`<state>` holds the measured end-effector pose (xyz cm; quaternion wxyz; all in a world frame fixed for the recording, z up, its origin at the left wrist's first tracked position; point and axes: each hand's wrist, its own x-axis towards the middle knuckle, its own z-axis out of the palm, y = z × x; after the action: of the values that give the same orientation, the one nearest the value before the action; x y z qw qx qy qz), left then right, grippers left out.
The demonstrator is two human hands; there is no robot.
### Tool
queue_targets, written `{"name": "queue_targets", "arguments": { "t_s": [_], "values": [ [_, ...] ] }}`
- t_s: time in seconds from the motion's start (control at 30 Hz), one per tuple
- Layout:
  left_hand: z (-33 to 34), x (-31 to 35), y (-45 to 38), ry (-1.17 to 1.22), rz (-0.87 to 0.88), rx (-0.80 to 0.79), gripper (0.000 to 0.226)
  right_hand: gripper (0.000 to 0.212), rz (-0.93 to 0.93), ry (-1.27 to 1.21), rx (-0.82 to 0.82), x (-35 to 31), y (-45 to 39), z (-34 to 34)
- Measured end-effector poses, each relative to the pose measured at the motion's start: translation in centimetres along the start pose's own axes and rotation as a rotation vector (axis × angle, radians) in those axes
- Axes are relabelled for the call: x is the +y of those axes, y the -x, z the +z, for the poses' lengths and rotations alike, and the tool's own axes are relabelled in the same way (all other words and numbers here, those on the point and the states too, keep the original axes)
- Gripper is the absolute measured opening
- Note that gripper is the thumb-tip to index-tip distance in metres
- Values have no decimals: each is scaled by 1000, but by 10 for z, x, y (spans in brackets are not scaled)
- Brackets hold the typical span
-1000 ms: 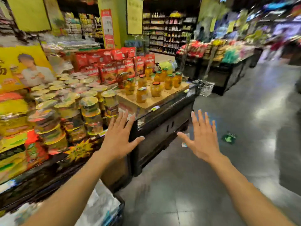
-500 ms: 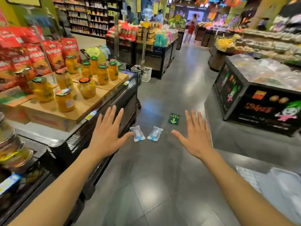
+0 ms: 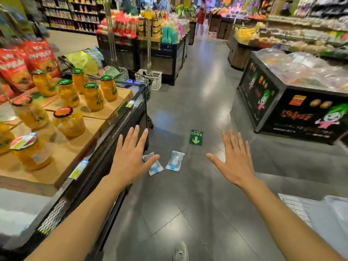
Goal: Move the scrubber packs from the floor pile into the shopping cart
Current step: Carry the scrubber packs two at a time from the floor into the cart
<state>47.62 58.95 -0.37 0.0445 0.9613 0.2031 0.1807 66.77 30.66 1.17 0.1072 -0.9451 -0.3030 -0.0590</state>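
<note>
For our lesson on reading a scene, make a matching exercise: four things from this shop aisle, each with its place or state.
Things:
1 scrubber packs
2 green arrow sticker
3 peach jars
4 left hand

Places or states:
A on cardboard boxes
B open, fingers spread
C on the floor between the hands
D on the floor beyond the packs

Pairs: 1-C, 2-D, 3-A, 4-B

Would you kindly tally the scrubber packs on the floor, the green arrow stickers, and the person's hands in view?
Scrubber packs on the floor: 2, the left pack partly behind the left hand, and the right pack.
Green arrow floor stickers: 1.
Hands: 2, left hand and right hand, both open and empty.
Total: 5.
</note>
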Motion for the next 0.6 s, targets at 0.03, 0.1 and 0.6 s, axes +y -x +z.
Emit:
{"name": "queue_targets", "arguments": {
  "t_s": [0.03, 0.1, 0.6],
  "values": [
    [8, -3, -16, -1, 6, -8, 98, 110, 1, 5, -9, 3, -17, 7],
    [25, -10, -50, -5, 3, -16, 98, 110, 7, 14, -17, 10, -56, 19],
    [122, -31, -296, -62, -11, -68, 96, 124, -35, -88, -54, 35, -324, 81]
  ]
}}
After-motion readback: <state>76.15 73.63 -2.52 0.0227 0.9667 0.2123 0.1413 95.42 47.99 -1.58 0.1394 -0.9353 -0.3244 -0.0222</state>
